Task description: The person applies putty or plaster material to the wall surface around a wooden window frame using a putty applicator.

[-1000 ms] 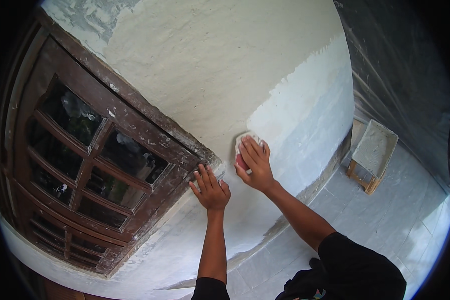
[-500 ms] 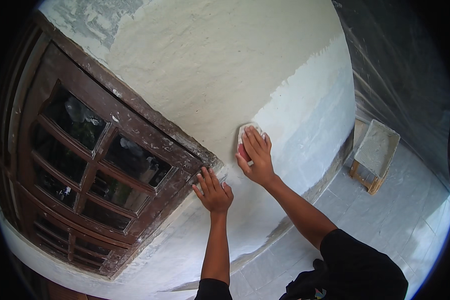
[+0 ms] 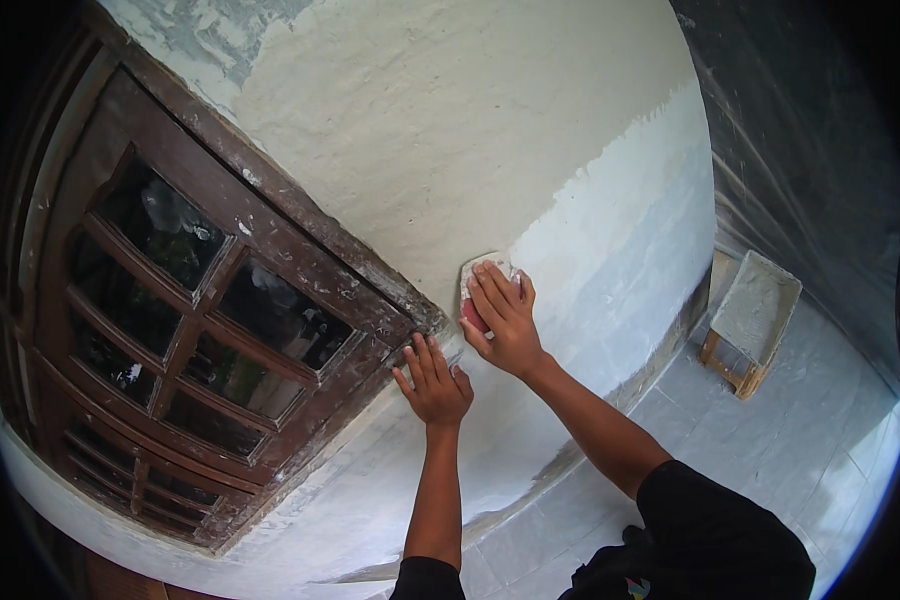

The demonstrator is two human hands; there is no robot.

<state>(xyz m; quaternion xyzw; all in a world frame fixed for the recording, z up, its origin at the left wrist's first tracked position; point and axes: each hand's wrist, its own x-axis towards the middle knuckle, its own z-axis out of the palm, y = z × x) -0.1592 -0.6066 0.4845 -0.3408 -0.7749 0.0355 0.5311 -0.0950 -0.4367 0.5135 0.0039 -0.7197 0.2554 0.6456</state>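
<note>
Moved nearer the window (image 3: 198, 312), the spreader (image 3: 473, 316) is held by the right hand (image 3: 512, 332); left hand (image 3: 441, 396) fingers are parted. Wall (image 3: 400, 170) smoothing seems underway; steady pressing is needed.

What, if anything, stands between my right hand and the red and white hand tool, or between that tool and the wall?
Nothing visible: your right hand holds the red and white hand tool, which appears pressed to the wall. Your left hand is apart from it, by the wooden frame.
</note>
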